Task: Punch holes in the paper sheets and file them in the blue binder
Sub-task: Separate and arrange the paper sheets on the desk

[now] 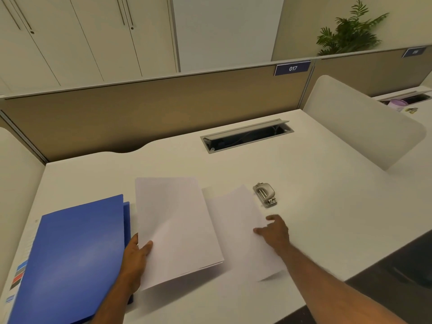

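Paper sheets point(187, 242) sit in two overlapping lots on the white surface point(327, 206), just right of the closed blue binder point(77, 253). The left hand point(134, 258) pinches the bigger stack point(168, 206) at its left edge, thumb on top. The right hand point(272, 230) rests loosely spread fingers on the single sheet point(233, 218). A metal hole punch point(265, 195) stands just beyond it

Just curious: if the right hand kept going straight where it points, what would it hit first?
The right hand touches the loose sheet; past it, probably the paper stack held by the left hand. The hole punch sits off that line.
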`<move>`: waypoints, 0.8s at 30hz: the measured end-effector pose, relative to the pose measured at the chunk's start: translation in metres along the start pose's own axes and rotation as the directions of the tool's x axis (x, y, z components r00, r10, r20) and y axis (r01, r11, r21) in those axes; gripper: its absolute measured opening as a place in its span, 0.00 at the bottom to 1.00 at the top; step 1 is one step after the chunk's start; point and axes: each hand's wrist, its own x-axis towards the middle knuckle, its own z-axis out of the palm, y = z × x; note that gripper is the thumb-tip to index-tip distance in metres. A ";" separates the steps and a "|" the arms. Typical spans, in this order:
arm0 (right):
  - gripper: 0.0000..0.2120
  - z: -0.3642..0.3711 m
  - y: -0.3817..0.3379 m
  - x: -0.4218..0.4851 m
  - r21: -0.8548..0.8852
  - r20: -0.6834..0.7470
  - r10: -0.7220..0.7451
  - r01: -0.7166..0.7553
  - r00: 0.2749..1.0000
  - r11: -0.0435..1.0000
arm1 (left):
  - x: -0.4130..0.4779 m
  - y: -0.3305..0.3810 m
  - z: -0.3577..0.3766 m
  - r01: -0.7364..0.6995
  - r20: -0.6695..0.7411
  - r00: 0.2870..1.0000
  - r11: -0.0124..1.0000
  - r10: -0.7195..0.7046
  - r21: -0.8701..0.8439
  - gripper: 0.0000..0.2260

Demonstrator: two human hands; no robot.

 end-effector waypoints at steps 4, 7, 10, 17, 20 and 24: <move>0.07 -0.037 -0.023 0.028 0.101 0.106 -0.205 0.195 0.973 0.976 | -0.001 0.003 -0.004 0.000 -0.015 1.000 1.000 0.000 -0.005 0.20; 0.07 -0.067 -0.052 0.032 0.204 0.068 -0.322 0.303 0.944 0.931 | -0.001 0.005 -0.004 -0.009 -0.024 1.000 1.000 0.009 -0.003 0.19; 0.06 -0.087 -0.074 0.033 0.366 0.108 -0.352 0.292 0.930 0.884 | -0.002 0.008 -0.001 0.003 -0.029 1.000 1.000 -0.003 -0.006 0.20; 0.09 -0.047 -0.072 0.019 0.470 0.298 -0.336 0.169 0.893 0.866 | -0.010 0.015 0.025 0.014 0.046 0.999 0.999 -0.012 -0.032 0.20; 0.12 -0.014 -0.060 0.009 0.474 0.337 -0.308 0.122 0.890 0.872 | -0.019 0.023 0.039 -0.033 0.098 0.994 0.999 0.037 -0.040 0.17; 0.10 0.016 -0.053 -0.001 0.438 0.386 -0.280 0.092 0.879 0.894 | -0.025 0.028 0.051 -0.085 0.137 0.986 0.995 0.091 -0.054 0.16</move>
